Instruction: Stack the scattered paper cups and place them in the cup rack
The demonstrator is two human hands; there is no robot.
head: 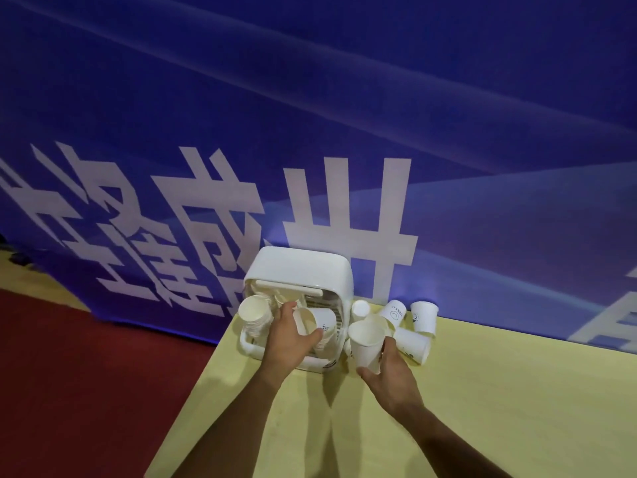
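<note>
The white cup rack (300,267) sits at the counter's (482,408) far left corner, backed against the blue banner (344,98). The left hand (287,339) curls its fingers round a cup stack (319,322) lying in the rack, beside another stack (253,313) at the rack's left side. Just right of the rack, the right hand (393,377) grips a single paper cup (365,343) near its base, mouth tilted toward the camera. Four loose cups (412,343) crowd the far edge against the banner. The near and right counter lies open; red floor (86,374) drops off past the left edge.
</note>
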